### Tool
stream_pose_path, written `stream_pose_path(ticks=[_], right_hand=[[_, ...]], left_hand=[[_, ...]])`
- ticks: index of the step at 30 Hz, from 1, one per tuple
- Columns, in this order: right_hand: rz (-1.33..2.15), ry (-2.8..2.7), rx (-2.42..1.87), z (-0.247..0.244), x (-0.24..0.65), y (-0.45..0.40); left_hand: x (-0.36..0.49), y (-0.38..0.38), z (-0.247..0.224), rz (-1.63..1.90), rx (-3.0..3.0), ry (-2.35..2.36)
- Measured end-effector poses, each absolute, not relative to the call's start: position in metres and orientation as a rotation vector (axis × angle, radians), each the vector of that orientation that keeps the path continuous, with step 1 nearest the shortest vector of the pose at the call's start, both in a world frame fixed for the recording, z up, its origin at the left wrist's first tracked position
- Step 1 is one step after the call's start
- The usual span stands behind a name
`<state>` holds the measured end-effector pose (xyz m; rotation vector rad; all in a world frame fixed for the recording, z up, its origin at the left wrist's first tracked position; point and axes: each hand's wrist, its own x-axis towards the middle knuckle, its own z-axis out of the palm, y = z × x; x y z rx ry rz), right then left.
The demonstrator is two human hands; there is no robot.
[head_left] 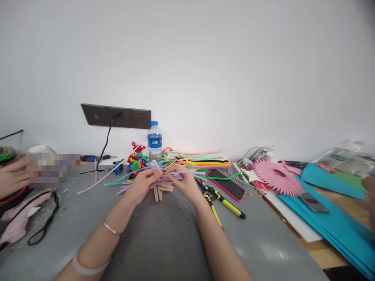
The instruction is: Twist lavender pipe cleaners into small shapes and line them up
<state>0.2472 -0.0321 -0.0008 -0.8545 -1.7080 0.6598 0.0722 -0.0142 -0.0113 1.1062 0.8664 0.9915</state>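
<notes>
Above the middle of the grey table, my left hand (145, 182) pinches light purple pipe cleaners (157, 166). My right hand (181, 180) is closed on the same purple strands from the other side, and the fingertips of both hands nearly meet. More purple lengths (195, 172) stick out to the right past my right hand. Short beige sticks (158, 194) lie just below my fingers. Behind my left hand sits a pile of small colourful figures (137, 158). Pliers with yellow and black handles (230, 206) rest beside my right wrist.
A water bottle (154, 141) stands against the wall, left of a pile of coloured pipe cleaners (205, 158). A pink-cased phone (226, 185) lies to the right. Farther right are a pink paper fan (277, 177) and blue sheets (345, 230). Another person's hand (13, 177) is at far left.
</notes>
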Motion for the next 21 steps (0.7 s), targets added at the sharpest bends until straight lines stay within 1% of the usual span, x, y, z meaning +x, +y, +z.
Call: stream_pose_path(ticks=[6,10,21], right_hand=[[1.045,-1.644,-0.755,-0.001,0.254,-0.032],[1.226,-1.584,-0.663,0.001,0.255,-0.034],[1.501,-1.509,-0.625,0.002,0.257,-0.038]], left_hand=[[0.067,-0.017,-0.005,0.843,1.348,0.84],[0.062,-0.018,0.0,0.712,1.503,0.822],[0.057,-0.022,0.007,0.356,1.788,0.63]])
